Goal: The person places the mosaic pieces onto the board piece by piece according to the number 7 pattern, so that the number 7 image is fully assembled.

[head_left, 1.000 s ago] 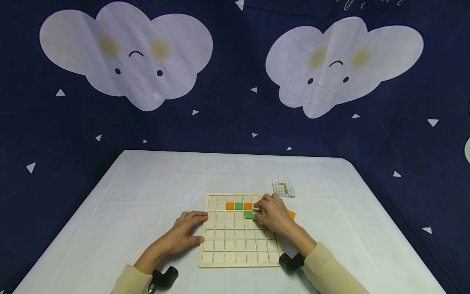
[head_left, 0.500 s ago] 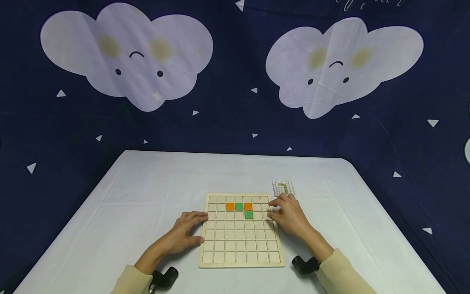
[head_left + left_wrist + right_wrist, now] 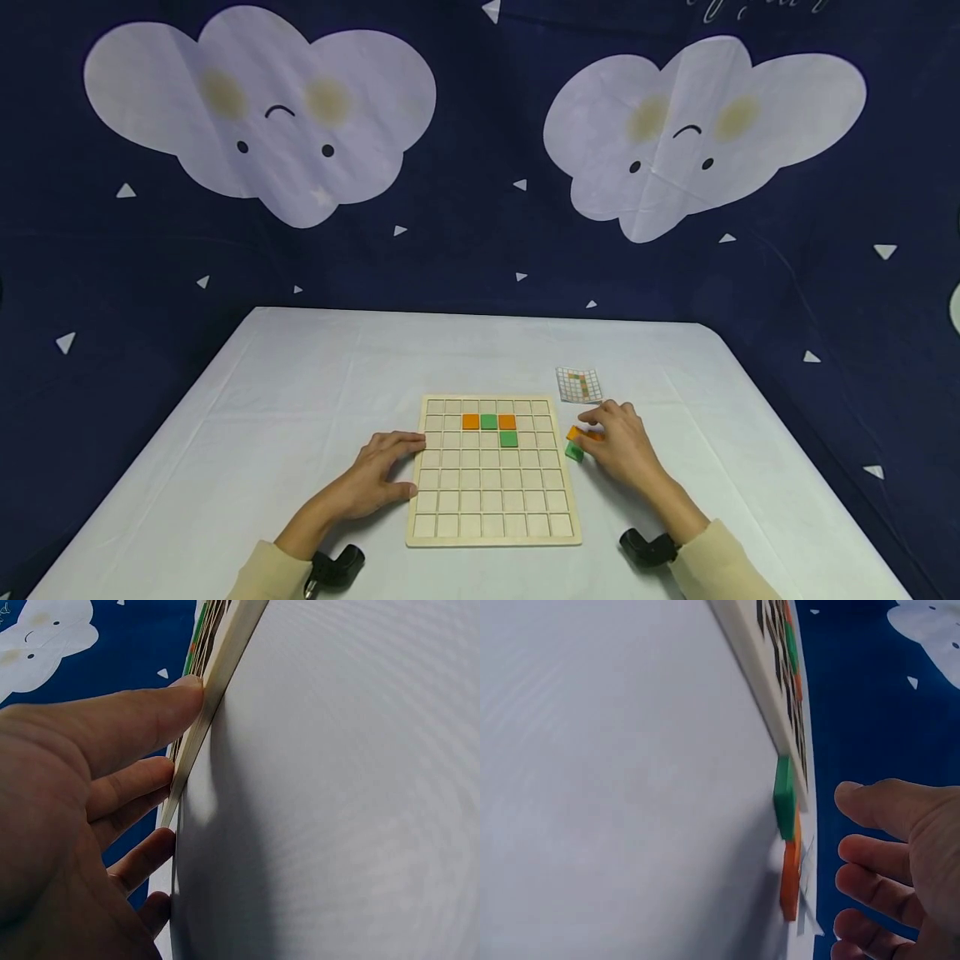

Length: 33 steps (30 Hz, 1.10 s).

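A wooden grid board (image 3: 491, 502) lies flat on the table. Set in its cells are orange tiles (image 3: 470, 422) (image 3: 507, 422) and green tiles (image 3: 489, 422) (image 3: 508, 438). The fingertips and thumb of my left hand (image 3: 369, 477) touch the board's left edge, fingers extended. My right hand (image 3: 621, 442) hovers over loose tiles at the board's right side, fingers spread and holding nothing. In the right wrist view a loose green tile (image 3: 784, 799) and an orange tile (image 3: 790, 881) lie below the hand; in the head view it partly covers them.
A small card (image 3: 578, 384) printed with a coloured grid lies behind the right hand. The table has a white cloth (image 3: 337, 358), and a dark blue cloud-patterned backdrop (image 3: 480, 250) hangs behind it.
My right hand has moved right, from over the board to beyond its right edge, uncovering part of the loose tiles. The left hand and board have stayed put.
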{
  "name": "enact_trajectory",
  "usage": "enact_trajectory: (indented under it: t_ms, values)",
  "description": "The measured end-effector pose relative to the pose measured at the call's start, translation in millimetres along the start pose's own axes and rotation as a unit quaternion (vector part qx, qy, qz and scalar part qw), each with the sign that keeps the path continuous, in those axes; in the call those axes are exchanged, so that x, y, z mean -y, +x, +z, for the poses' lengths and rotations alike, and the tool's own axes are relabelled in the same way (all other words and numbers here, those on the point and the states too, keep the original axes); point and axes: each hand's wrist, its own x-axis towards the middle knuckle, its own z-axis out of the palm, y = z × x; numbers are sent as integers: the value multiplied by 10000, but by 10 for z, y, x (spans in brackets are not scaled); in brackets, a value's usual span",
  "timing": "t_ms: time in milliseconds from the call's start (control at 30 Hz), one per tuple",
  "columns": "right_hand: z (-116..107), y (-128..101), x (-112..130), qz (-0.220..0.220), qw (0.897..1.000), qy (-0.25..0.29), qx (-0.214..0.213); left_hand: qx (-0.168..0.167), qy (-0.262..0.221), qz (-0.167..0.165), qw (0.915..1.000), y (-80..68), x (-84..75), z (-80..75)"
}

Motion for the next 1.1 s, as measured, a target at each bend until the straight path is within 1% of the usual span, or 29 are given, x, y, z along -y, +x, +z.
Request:
enact_trajectory:
  t_ms: [300,633,867,1100]
  values:
    - [9,-62,-160,148,9997,-158,-146,12,0,2,10000,6,-2,0]
    - [12,-117,-227,507,9983,-261,72,-10,27,25,10000,7,7,5]
    - [24,-141,-273,504,9983,-261,133,10,-6,-38,10000,2,2,9]
    - [40,-134,-297,519,9983,-243,92,2,8,19,10000,2,-1,-2]
